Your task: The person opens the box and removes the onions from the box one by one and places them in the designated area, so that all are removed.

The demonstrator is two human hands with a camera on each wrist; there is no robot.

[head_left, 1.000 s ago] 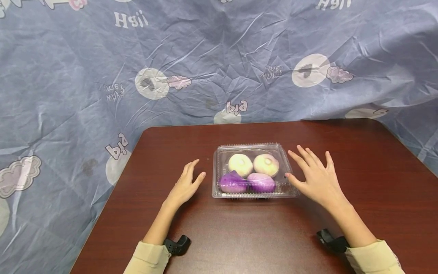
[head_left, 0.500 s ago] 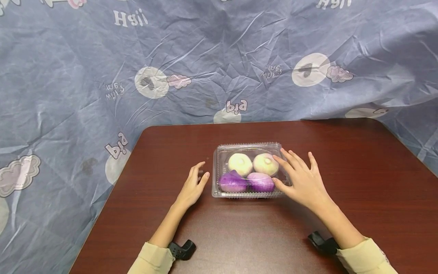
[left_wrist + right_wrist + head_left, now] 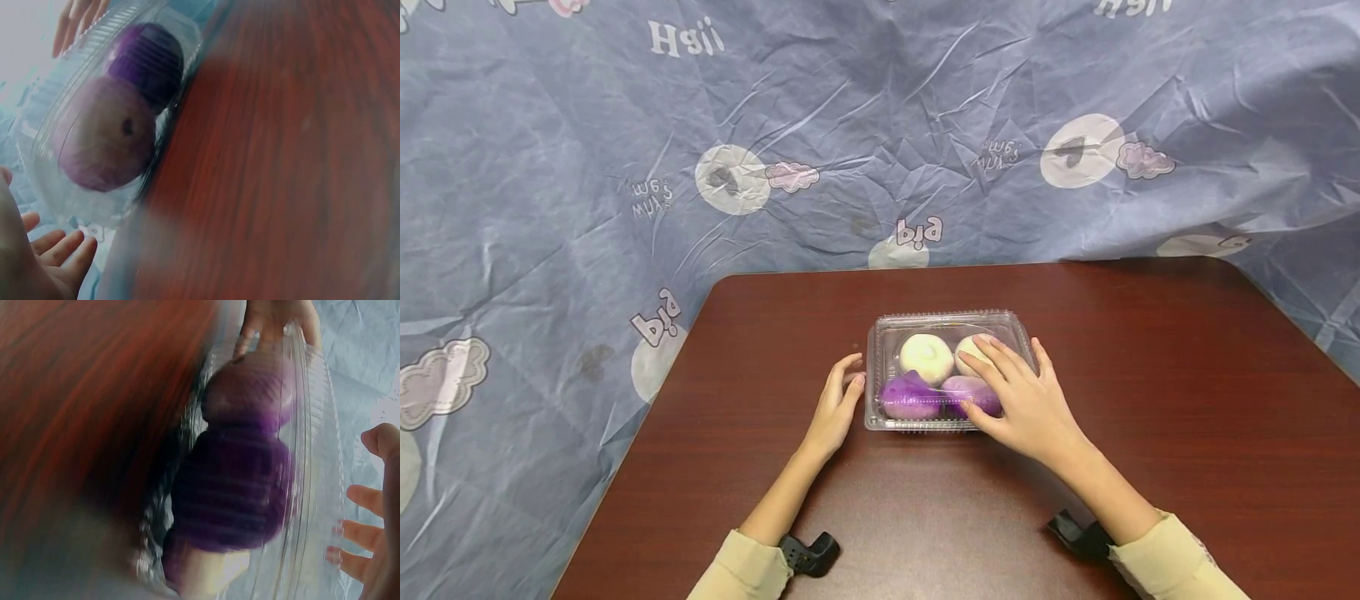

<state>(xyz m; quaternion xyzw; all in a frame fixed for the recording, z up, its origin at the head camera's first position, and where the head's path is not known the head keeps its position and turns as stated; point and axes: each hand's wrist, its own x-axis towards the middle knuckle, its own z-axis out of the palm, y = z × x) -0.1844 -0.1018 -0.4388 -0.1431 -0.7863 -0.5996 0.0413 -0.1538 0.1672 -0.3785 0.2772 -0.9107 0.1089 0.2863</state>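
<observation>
A clear plastic clamshell box [image 3: 917, 320] stands lidded on the table. Inside are round onions: a white onion [image 3: 925, 358] and another behind my right fingers at the back, a purple onion [image 3: 910, 402] and a paler purple one [image 3: 973, 393] in front. My left hand [image 3: 833, 417] is at the box's left side, fingers loosely bent; its fingertips are near the corner, contact unclear. Spread fingers of my right hand [image 3: 1033, 412] lie over the right part of the lid. In the right wrist view, the same hand [image 3: 375, 550] has its fingertips close to the lid edge; whether they press it I cannot tell.
The dark red-brown table [image 3: 715, 350] extends around the box on all sides. A crumpled blue printed cloth [image 3: 820, 100] hangs behind and to the left of it. Each wrist wears a black band, such as the left band [image 3: 811, 554].
Both hands have come inward: my left to the box's left side, my right from beside the box to over its lid. The box has stayed in place.
</observation>
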